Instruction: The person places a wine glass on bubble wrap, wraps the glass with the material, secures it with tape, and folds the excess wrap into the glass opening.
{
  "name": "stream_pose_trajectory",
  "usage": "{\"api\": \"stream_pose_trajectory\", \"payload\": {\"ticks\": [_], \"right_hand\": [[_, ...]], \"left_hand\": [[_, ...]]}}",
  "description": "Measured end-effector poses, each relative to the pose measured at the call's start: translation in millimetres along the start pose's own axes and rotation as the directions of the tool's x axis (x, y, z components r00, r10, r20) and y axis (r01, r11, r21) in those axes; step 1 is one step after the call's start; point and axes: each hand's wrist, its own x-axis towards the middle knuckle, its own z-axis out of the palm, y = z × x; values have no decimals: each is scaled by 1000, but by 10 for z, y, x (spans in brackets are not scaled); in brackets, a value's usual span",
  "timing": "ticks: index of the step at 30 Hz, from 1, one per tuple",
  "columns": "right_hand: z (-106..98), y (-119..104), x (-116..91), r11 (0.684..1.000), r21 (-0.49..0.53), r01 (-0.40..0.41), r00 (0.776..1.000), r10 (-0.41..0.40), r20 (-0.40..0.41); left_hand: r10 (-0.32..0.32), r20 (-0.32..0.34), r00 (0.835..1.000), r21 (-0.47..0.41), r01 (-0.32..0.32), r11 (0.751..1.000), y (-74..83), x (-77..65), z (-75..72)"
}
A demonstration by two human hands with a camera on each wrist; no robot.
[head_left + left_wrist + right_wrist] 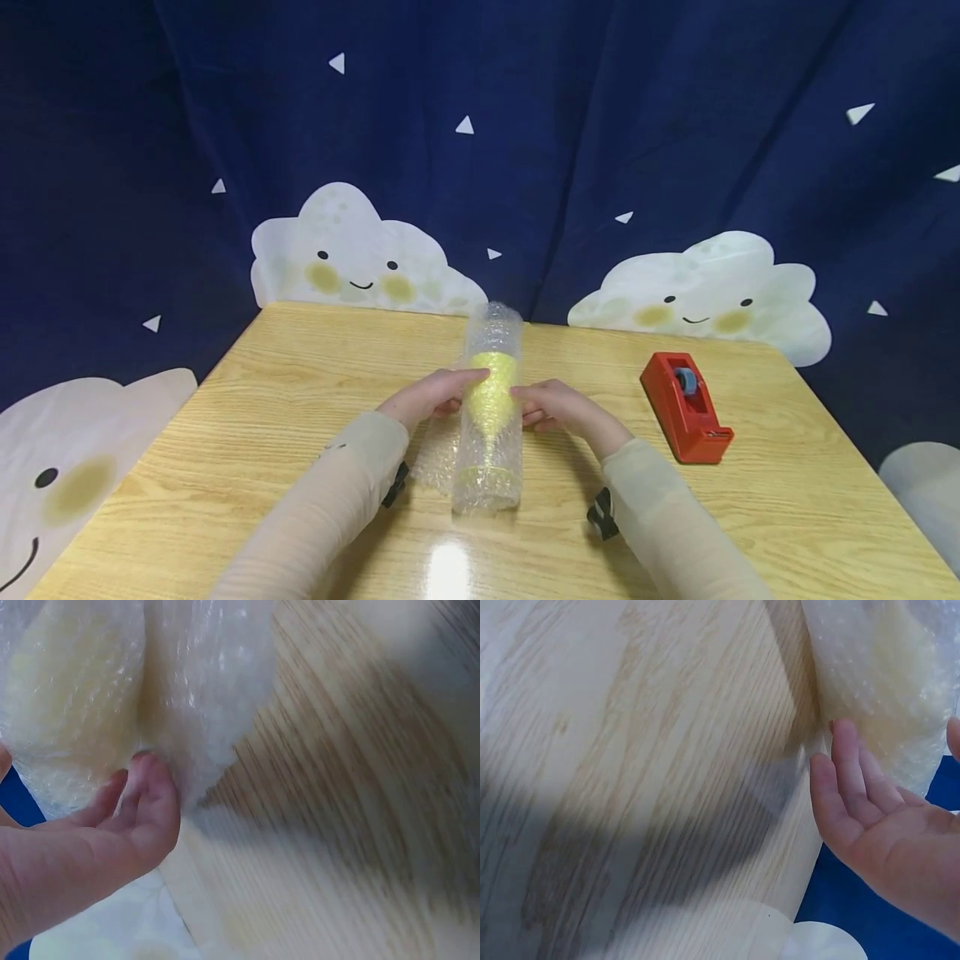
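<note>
A roll of clear bubble wrap (pixel 493 329) lies lengthwise on the table, around a yellow goblet-shaped object (pixel 491 396) with a wide cup, a thin stem and a flat base. My left hand (pixel 435 396) holds the roll from the left, thumb over its top and fingers bent against its side. A loose flap of bubble wrap (pixel 214 682) spreads out beside those fingers in the left wrist view. From the right, my right hand (pixel 558 406) touches the roll's side; its fingers (pixel 847 761) are loosely bent, with their tips at the lower edge of the wrap.
A red tape dispenser (pixel 686 408) with a roll of tape (pixel 686 381) stands to the right on the wooden table (pixel 300 375). Behind the table hangs a dark blue curtain (pixel 525 167) with printed clouds and white triangles.
</note>
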Motion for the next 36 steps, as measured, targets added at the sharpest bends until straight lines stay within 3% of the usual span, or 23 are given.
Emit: {"api": "stream_pose_trajectory", "payload": {"ticks": [12,25,36], "right_hand": [[30,3,12,1000,-29,-9,999,8,-44],[32,-14,-13,998,-56,-18,997,14,-69],[44,-10,-17,997,-71,-22,999,18,-45]], "left_hand": [[26,11,1000,-47,-25,999,1,5,-21],[79,-56,995,62,-75,995,26,-14,8],[47,18,999,-23,-46,999,-10,44,-7]]}}
